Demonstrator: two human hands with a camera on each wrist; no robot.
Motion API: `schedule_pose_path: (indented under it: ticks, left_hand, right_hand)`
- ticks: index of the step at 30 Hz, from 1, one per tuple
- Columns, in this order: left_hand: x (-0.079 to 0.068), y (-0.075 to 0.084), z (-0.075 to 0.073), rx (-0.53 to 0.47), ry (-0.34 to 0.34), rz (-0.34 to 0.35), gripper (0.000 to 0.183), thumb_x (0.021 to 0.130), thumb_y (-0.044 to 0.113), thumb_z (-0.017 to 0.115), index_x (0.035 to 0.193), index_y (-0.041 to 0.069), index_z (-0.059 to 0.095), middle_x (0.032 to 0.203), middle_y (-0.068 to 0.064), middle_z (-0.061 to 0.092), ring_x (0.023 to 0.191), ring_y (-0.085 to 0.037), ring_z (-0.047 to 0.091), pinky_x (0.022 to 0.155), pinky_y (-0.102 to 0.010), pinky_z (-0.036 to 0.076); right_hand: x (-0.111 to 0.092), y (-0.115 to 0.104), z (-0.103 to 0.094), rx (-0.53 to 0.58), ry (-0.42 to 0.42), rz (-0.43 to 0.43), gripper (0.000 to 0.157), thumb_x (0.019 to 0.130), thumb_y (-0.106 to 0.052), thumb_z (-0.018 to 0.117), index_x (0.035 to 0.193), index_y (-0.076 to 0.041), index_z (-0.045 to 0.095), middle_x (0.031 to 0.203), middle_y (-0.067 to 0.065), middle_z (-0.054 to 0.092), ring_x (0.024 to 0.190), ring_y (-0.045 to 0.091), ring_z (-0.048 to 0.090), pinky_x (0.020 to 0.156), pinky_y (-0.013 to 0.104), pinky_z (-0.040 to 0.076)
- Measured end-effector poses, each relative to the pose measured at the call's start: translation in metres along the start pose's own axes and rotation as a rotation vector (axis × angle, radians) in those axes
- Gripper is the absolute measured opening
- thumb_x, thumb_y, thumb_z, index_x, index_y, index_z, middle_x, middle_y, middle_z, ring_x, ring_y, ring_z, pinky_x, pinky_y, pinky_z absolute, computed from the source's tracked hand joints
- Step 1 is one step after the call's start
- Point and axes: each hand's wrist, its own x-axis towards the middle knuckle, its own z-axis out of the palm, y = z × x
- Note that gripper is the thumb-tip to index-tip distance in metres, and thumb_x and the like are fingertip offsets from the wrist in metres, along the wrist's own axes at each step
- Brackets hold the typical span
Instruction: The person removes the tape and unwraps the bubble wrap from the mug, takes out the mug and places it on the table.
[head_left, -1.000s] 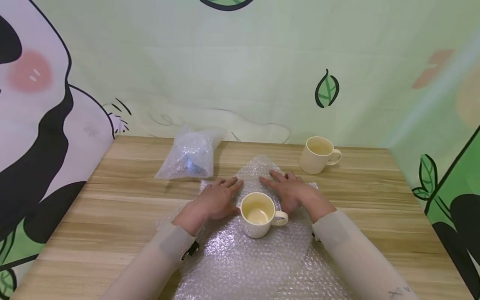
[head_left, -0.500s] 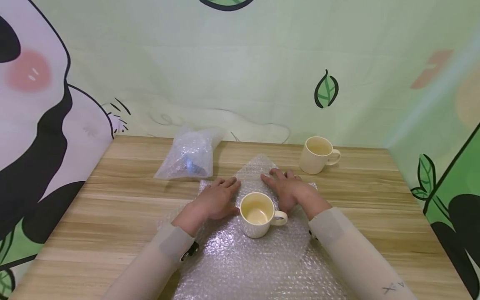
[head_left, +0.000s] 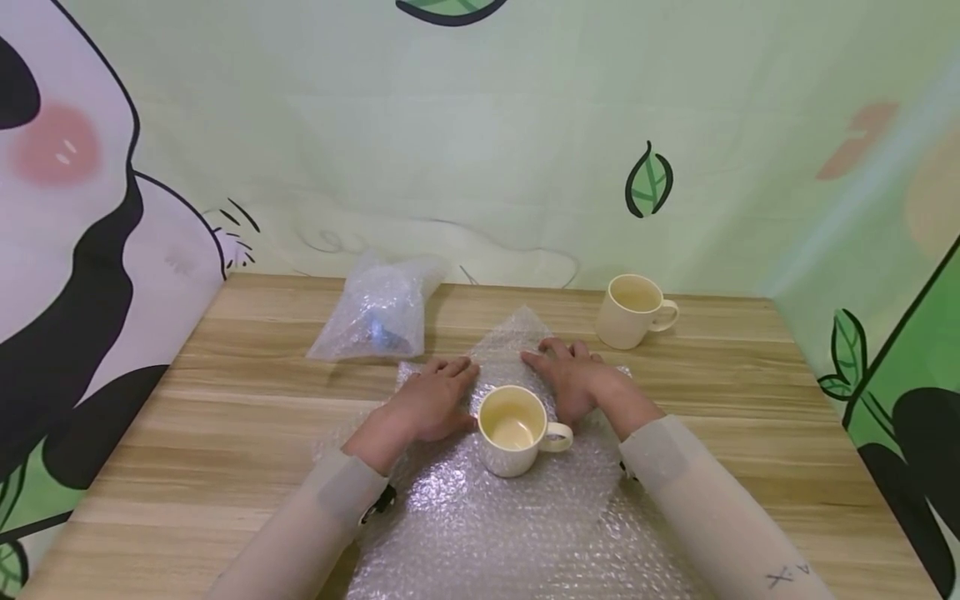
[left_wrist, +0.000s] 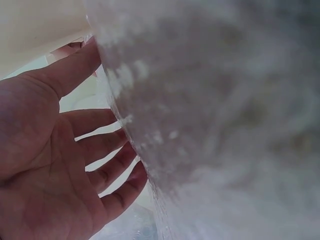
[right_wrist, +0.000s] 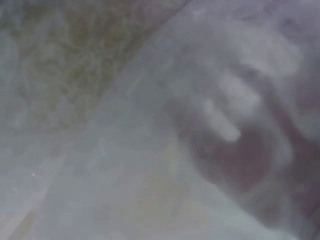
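A cream mug (head_left: 512,429) stands upright on a sheet of bubble wrap (head_left: 487,533), its handle to the right. My left hand (head_left: 437,398) lies palm down on the wrap at the mug's left, fingers spread and pointing forward, thumb right at the mug's side. In the left wrist view that hand's fingertips (left_wrist: 137,172) meet the bubble wrap (left_wrist: 210,130). At the mug's far right my right hand (head_left: 579,380) rests on the wrap with its fingers extended. The right wrist view is blurred by bubble wrap (right_wrist: 135,170) close to the lens.
At the back left of the wooden table (head_left: 225,417) lies a bubble-wrapped bundle (head_left: 378,312) with something blue inside. A second cream mug (head_left: 630,312) stands at the back right. Behind the table hangs a green printed cloth (head_left: 480,150).
My right hand has shifted slightly left over the wrap. The left hand and both mugs keep their places, while the head view drifts a little.
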Motion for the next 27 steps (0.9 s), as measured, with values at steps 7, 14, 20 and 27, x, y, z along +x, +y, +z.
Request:
schedule_pose_path:
  ticks: [7,14,20,27]
  left_hand:
    - [-0.001,0.001,0.0,-0.03,0.001,0.006,0.09,0.093,0.046,0.074,0.161,0.005,0.033,0.17,-0.017,0.027,0.153,-0.042,0.03,0.119,-0.066,0.036]
    - [-0.009,0.004,-0.003,-0.09,0.016,0.011,0.091,0.091,0.035,0.078,0.159,-0.004,0.031,0.169,-0.027,0.023,0.156,-0.046,0.024,0.129,-0.055,0.023]
    - [-0.03,0.015,-0.009,-0.074,-0.027,-0.055,0.105,0.086,0.043,0.083,0.159,-0.008,0.027,0.168,-0.033,0.017,0.154,-0.053,0.022,0.128,-0.058,0.024]
    - [-0.058,0.044,-0.009,-0.049,-0.131,-0.202,0.135,0.068,0.066,0.088,0.161,-0.005,0.022,0.169,-0.033,0.008,0.15,-0.064,0.016,0.107,-0.078,0.039]
  right_hand:
    - [-0.002,-0.001,-0.001,0.009,-0.014,0.012,0.12,0.07,-0.021,0.092,0.167,-0.023,0.021,0.17,0.015,0.016,0.143,0.046,0.029,0.111,0.065,0.04]
    - [-0.002,-0.001,-0.002,0.011,-0.029,0.002,0.123,0.068,-0.018,0.093,0.167,-0.022,0.019,0.171,0.015,0.014,0.145,0.046,0.028,0.113,0.066,0.039]
    - [-0.006,0.006,0.0,0.007,-0.006,-0.047,0.125,0.069,-0.031,0.094,0.167,-0.022,0.019,0.172,0.016,0.015,0.149,0.049,0.024,0.114,0.071,0.036]
    - [-0.011,0.01,0.0,0.043,-0.013,-0.056,0.124,0.069,-0.035,0.094,0.167,-0.025,0.019,0.174,0.014,0.013,0.15,0.049,0.023,0.113,0.069,0.039]
